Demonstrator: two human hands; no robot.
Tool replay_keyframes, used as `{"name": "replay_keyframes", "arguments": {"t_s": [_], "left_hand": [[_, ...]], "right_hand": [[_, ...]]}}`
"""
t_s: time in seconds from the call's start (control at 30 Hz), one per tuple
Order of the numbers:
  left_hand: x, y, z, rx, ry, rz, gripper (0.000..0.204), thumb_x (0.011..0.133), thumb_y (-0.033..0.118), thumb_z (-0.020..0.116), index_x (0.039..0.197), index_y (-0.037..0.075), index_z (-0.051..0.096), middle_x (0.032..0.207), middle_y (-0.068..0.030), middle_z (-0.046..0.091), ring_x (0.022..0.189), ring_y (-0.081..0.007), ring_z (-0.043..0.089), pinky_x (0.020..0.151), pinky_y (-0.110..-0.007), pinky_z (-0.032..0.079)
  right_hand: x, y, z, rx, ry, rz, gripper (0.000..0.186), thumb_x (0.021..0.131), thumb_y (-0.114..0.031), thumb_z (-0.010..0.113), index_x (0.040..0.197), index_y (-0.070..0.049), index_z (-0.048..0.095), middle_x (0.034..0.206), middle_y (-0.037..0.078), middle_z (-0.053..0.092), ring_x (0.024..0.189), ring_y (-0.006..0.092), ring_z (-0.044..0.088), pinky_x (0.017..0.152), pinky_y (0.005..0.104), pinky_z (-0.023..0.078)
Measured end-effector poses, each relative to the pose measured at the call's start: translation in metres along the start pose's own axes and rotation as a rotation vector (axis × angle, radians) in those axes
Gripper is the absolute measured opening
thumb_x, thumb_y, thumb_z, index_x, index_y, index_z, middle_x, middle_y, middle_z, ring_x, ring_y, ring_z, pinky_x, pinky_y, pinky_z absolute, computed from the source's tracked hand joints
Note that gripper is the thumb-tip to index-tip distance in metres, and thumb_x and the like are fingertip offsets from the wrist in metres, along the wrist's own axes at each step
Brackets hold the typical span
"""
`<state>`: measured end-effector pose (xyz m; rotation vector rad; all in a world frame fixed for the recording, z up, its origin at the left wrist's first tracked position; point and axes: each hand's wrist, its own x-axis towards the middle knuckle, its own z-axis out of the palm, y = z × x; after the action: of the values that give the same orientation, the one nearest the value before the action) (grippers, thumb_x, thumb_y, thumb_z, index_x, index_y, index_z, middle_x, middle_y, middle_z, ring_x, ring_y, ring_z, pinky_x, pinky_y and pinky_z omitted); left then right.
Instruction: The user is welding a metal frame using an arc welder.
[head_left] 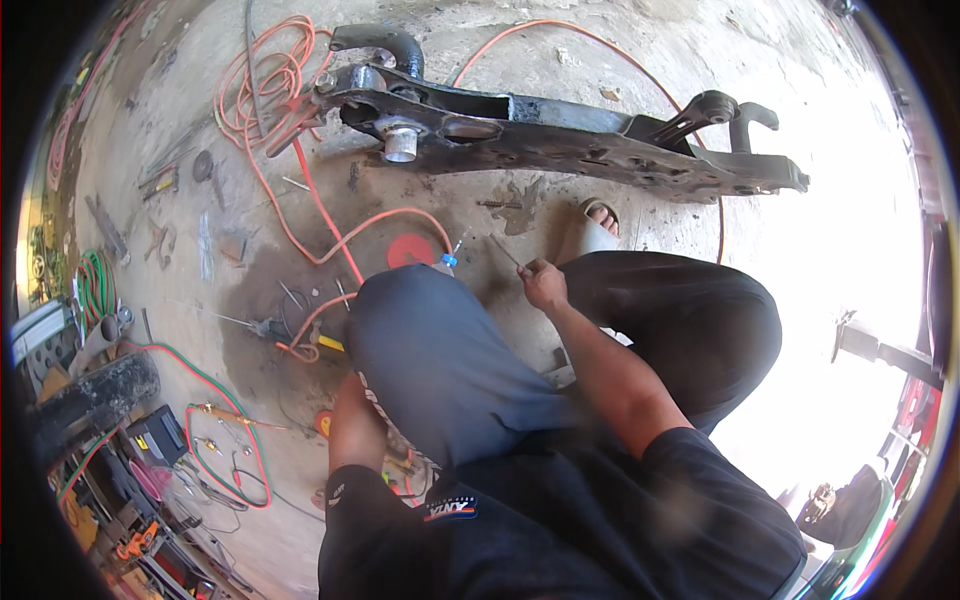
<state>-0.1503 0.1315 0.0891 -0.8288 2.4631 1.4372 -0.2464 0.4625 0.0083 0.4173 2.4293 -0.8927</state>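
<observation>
Your left hand was hidden behind your left leg, so its grip could not be told. Between your knees, your right hand pinched a thin rod by its near end, apparently leaving the tip free. Beyond, the black metal frame lay on the concrete floor, presumably for steady support.

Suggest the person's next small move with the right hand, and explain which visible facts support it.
Probably move the right hand forward, so the thin rod it grips nears the long dark metal part. The rod points roughly that way, yet its tip is apart from the part. The left hand is hidden behind the left knee, so its grip cannot be judged.
</observation>
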Motion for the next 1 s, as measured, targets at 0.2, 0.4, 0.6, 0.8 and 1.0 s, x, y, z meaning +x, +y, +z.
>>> {"name": "replay_keyframes", "arguments": {"t_s": [0.2,0.4,0.6,0.8,1.0], "left_hand": [[0.001,-0.016,-0.002,-0.051,0.079,-0.030,0.065,0.074,0.016,0.082,0.128,0.006,0.048,0.115,-0.0153,0.066,0.101,-0.0221,0.066,0.089,-0.036,0.053],[0.024,-0.025,-0.016,-0.072,0.171,-0.080,0.064,0.074,0.016,0.082,0.127,0.006,0.048,0.115,-0.0155,0.065,0.101,-0.0217,0.066,0.089,-0.035,0.053],[0.026,0.008,-0.106,-0.369,0.637,0.083,0.083,0.070,0.000,0.082,0.141,0.002,0.038,0.134,-0.0142,0.052,0.118,-0.0254,0.056,0.102,-0.038,0.046],[0.127,0.012,-0.149,-0.213,0.888,0.141,0.089,0.070,0.007,0.086,0.143,0.000,0.035,0.136,-0.0164,0.050,0.123,-0.0275,0.052,0.107,-0.038,0.040],[0.209,-0.021,-0.134,-0.123,0.843,0.114,0.094,0.066,0.016,0.091,0.141,-0.003,0.038,0.137,-0.0183,0.047,0.129,-0.0319,0.046,0.111,-0.040,0.035]], "right_hand": [[0.006,0.012,0.014,-0.276,-0.156,-0.050,0.034,0.088,-0.035,0.066,0.105,-0.007,0.072,0.114,0.021,0.067,0.114,0.0370,0.061,0.097,0.0444,0.047],[0.012,-0.011,0.022,-0.175,-0.014,-0.163,0.041,0.083,-0.030,0.070,0.116,-0.006,0.066,0.124,0.020,0.060,0.117,0.0378,0.057,0.099,0.0437,0.046],[0.073,-0.019,0.010,-0.238,0.137,-0.261,0.039,0.085,-0.024,0.069,0.121,-0.010,0.063,0.122,0.022,0.057,0.113,0.0397,0.056,0.096,0.0468,0.047],[0.104,-0.034,0.011,-0.421,0.210,-0.374,0.041,0.082,-0.024,0.071,0.121,-0.016,0.063,0.128,0.022,0.052,0.117,0.0397,0.054,0.097,0.0482,0.047],[0.110,-0.045,0.008,-0.410,0.222,-0.401,0.039,0.080,-0.023,0.073,0.118,-0.017,0.065,0.127,0.020,0.052,0.115,0.0388,0.055,0.096,0.0474,0.048]]}}
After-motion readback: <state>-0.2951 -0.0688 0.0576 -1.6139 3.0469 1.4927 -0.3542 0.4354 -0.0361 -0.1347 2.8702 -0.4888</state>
